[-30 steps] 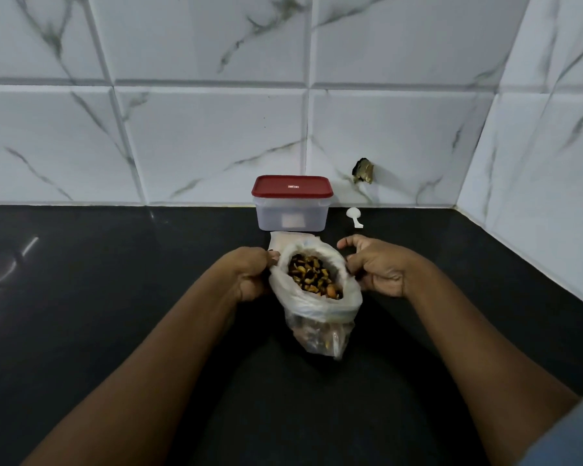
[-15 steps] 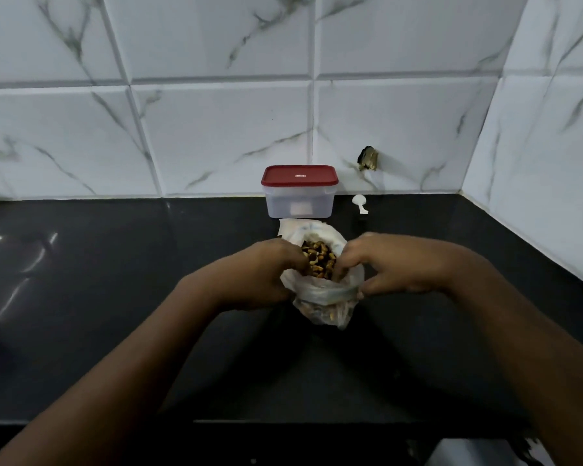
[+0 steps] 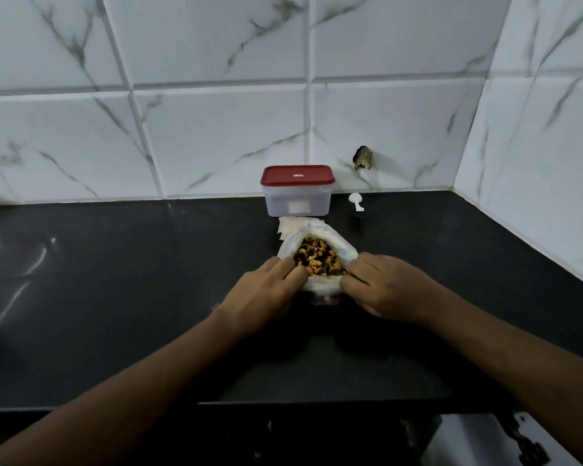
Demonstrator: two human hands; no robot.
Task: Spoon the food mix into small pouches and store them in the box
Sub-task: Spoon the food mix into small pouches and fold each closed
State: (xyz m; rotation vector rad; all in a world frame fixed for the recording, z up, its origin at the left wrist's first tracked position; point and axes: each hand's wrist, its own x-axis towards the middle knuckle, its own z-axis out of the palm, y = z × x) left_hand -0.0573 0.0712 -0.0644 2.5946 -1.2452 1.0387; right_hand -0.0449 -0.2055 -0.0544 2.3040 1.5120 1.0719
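The left hand (image 3: 266, 292) and the right hand (image 3: 389, 287) both grip the rolled rim of the thin translucent plastic bag (image 3: 321, 286), each on its own side, with the fingers curled round the plastic. Compared with one second ago, the hands are lower and closer to the black stone countertop (image 3: 115, 297). The bag is rolled further down and looks shorter. Its mouth stays open, and the brown and yellow food mix (image 3: 317, 258) lies close to the top.

The bag stands on the countertop just in front of the clear plastic box (image 3: 297, 203), whose red lid (image 3: 297, 174) is on. A flat stack of small white pouches (image 3: 292, 226) lies between box and bag, touching the bag's far side. The small white plastic spoon (image 3: 356, 201) lies to the right of the box, apart from it and near the white marble-tiled wall (image 3: 216, 129).

The box is just beside the back wall, and a second tiled wall closes the right side. To the left the countertop is bare and wide. Its front edge runs under both forearms
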